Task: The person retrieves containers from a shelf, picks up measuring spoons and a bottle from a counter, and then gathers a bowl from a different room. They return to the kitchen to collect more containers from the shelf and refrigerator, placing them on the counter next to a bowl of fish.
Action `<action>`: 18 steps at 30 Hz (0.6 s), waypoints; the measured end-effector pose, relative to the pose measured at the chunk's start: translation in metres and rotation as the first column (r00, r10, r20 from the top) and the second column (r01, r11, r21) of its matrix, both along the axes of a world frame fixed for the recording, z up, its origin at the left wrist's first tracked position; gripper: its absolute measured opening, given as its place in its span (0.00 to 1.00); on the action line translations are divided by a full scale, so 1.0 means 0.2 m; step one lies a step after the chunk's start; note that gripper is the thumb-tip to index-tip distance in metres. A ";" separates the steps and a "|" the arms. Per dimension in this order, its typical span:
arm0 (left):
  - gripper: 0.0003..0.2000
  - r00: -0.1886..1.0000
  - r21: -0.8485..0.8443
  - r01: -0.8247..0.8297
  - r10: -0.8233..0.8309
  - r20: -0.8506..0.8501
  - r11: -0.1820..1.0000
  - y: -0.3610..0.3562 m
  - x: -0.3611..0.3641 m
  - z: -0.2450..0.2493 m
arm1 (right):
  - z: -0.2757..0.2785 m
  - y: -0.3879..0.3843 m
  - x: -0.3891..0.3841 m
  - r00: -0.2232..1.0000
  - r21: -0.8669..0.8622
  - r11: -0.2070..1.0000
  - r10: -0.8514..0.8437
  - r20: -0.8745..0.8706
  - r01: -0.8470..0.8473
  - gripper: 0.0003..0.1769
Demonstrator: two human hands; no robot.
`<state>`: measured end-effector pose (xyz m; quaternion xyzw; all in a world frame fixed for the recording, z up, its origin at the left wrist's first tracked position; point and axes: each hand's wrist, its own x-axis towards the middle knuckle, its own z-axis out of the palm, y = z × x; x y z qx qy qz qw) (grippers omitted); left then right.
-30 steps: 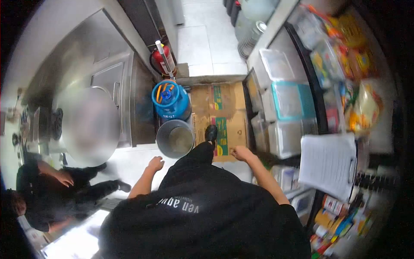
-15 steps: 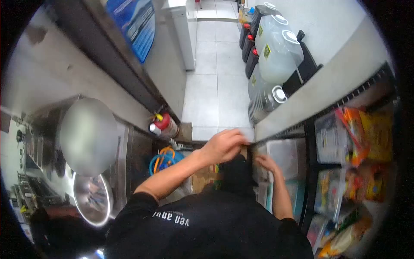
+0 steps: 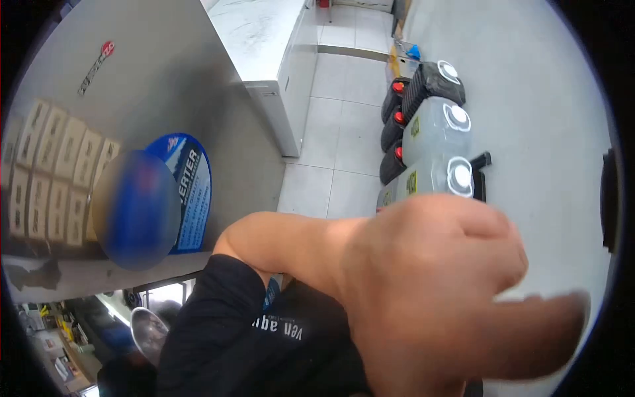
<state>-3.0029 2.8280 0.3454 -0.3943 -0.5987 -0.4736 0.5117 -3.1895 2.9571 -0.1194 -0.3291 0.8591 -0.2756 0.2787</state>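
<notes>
The left hand point(image 3: 430, 264) fills the lower right of the frame, very close to the camera and blurred. Its forearm point(image 3: 291, 248) comes in from the black sleeve point(image 3: 228, 298) at lower left and runs nearly level across the middle. The fingers look curled inward, but whether they close on anything cannot be told. More skin shows at the bottom edge — perhaps the right arm, overlapped by the left — and the right hand cannot be picked out surely, nor its state.

Nothing held can be made out. Nearest in the picture is a clear jug point(image 3: 430, 173) with a white cap point(image 3: 460, 176), right of centre, just above the left hand, which covers its lower part; whether they touch cannot be told. From there the row of jugs runs up the frame along the pale wall point(image 3: 536, 132), its long axis pointing away from the person. Dark bottles point(image 3: 391, 167) with red caps stand on its left side, by the tiled floor point(image 3: 307, 185). Of the two hands, the left is the one plainly nearer the jug in the picture.
</notes>
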 end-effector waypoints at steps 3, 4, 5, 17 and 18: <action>0.11 1.000 -0.037 0.024 -0.024 0.000 0.999 -0.16 -0.30 0.15 | 0.24 -0.31 -0.32 0.998 -0.035 0.997 0.064 0.012 -0.063 0.22; 0.12 1.000 -0.054 0.030 -0.030 -0.005 0.998 -0.21 -0.40 0.19 | 0.29 -0.40 -0.43 0.997 -0.046 0.996 0.082 0.016 -0.081 0.22; 0.12 0.999 -0.076 0.040 -0.040 -0.009 0.996 -0.26 -0.51 0.24 | 0.34 -0.48 -0.53 0.995 -0.054 0.994 0.096 0.025 -0.094 0.22; 0.24 0.968 -0.473 0.208 -0.111 0.225 0.856 -0.96 -2.20 -0.30 | 0.63 -0.53 -1.72 0.956 0.192 0.979 -0.117 0.268 0.066 0.22; 0.25 0.962 -0.517 0.191 -0.053 0.269 0.834 -1.03 -2.38 -0.39 | 0.67 -0.49 -1.80 0.938 0.232 0.967 -0.176 0.299 0.108 0.22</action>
